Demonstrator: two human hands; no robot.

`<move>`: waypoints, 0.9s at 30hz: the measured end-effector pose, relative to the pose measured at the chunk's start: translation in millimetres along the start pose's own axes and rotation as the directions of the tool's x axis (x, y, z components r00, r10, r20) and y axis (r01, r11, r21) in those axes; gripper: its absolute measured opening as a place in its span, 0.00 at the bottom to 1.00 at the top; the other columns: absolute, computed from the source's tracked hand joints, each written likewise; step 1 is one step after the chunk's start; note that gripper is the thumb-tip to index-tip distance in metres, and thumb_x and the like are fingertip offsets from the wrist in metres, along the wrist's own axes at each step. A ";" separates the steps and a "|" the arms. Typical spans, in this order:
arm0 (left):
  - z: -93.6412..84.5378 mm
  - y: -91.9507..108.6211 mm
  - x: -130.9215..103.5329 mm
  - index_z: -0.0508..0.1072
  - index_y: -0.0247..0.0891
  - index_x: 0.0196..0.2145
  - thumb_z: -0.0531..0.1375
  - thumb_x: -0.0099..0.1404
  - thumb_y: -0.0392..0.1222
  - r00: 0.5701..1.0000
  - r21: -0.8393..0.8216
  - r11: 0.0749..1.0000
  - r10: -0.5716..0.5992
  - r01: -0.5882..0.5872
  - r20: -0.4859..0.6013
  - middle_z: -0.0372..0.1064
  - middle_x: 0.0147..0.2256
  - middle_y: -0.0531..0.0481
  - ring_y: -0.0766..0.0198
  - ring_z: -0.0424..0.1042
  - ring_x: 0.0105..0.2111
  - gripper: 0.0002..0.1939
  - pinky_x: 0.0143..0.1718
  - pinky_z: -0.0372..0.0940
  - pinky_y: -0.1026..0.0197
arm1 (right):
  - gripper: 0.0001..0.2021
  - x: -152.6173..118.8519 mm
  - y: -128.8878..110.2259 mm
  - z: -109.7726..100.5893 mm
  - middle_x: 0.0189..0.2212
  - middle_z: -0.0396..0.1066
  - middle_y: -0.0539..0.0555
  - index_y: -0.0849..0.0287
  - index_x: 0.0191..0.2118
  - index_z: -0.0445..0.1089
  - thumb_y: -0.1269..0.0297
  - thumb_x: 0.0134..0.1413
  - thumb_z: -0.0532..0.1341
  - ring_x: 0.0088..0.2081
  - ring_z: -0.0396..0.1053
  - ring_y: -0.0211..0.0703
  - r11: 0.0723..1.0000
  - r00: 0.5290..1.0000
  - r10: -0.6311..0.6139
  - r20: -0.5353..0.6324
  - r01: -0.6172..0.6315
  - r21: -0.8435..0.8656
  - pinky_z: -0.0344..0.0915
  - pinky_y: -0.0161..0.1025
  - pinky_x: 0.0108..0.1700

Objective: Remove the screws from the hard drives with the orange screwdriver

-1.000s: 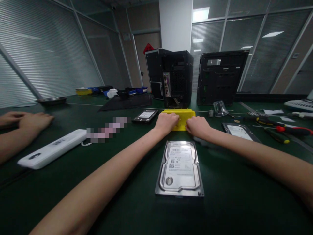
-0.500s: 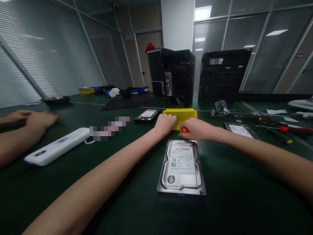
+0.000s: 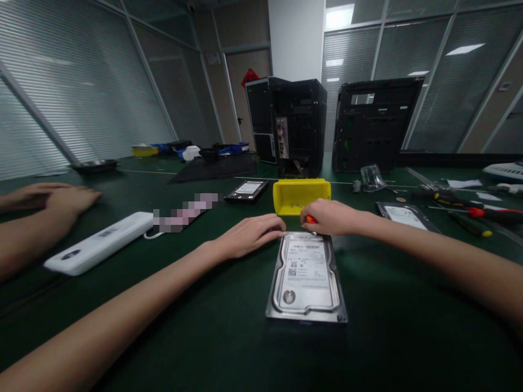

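A silver hard drive [image 3: 306, 277] lies label up on the green table in front of me. My left hand [image 3: 257, 234] rests at its far left corner, thumb and fingers stretched out and apart, the tips at the drive's edge. Over the drive's far edge, my right hand [image 3: 329, 216] is closed around an orange-handled screwdriver [image 3: 311, 220]; only a bit of the handle shows, and the tip is hidden. Just behind both hands is a yellow bin [image 3: 301, 190], its open side facing me, with small dark pieces inside.
Two more hard drives [image 3: 247, 191] [image 3: 404, 215] lie left and right. A white power strip [image 3: 102, 242] is on the left, near another person's hands [image 3: 69, 198]. Computer cases [image 3: 300, 128] [image 3: 376, 125] stand behind. Screwdrivers [image 3: 496, 215] and a clear plastic cup [image 3: 371, 178] are at right.
My left hand has left the yellow bin and come back toward me to the drive's far left corner. The bin now shows its open inside. My right hand has barely moved.
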State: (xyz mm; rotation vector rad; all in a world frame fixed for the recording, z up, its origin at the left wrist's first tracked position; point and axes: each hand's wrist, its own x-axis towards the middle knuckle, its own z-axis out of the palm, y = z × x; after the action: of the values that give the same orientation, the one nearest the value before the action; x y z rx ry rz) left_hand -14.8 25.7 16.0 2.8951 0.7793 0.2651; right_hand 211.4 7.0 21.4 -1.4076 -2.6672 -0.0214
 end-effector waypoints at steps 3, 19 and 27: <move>0.1 2.5 9.3 0.66 0.38 0.39 0.43 0.69 0.46 0.998 0.149 0.988 0.045 -0.052 0.053 0.66 0.36 0.50 0.65 0.66 0.33 0.15 0.34 0.60 0.64 | 0.15 -0.7 -1.5 -0.9 0.34 0.72 0.58 0.59 0.39 0.72 0.60 0.53 0.51 0.35 0.69 0.45 0.999 1.000 -0.005 0.003 0.005 -0.046 0.56 0.36 0.30; -5.3 3.5 27.6 0.72 0.37 0.29 0.47 0.67 0.46 0.987 0.396 0.905 0.118 -0.153 0.112 0.71 0.27 0.49 0.66 0.68 0.27 0.18 0.29 0.56 0.65 | 0.13 -17.8 -10.2 -31.0 0.29 0.71 0.59 0.63 0.33 0.72 0.62 0.50 0.52 0.28 0.67 0.43 0.984 0.992 0.046 0.114 -0.025 -0.176 0.55 0.36 0.25; -10.4 17.4 23.1 0.73 0.38 0.28 0.49 0.65 0.48 0.996 0.395 0.916 -0.088 0.068 0.032 0.70 0.24 0.50 0.66 0.67 0.22 0.17 0.22 0.51 0.65 | 0.16 -35.2 -5.6 -60.7 0.28 0.71 0.55 0.65 0.35 0.69 0.56 0.53 0.52 0.24 0.67 0.35 0.966 0.787 -0.099 0.609 -0.072 0.250 0.62 0.32 0.24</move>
State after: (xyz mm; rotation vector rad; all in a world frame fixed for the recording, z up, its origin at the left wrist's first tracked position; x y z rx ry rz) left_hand 11.3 23.3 32.2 3.2130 1.0450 0.0264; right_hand 232.8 -29.4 77.8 -1.4953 -3.0047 0.9202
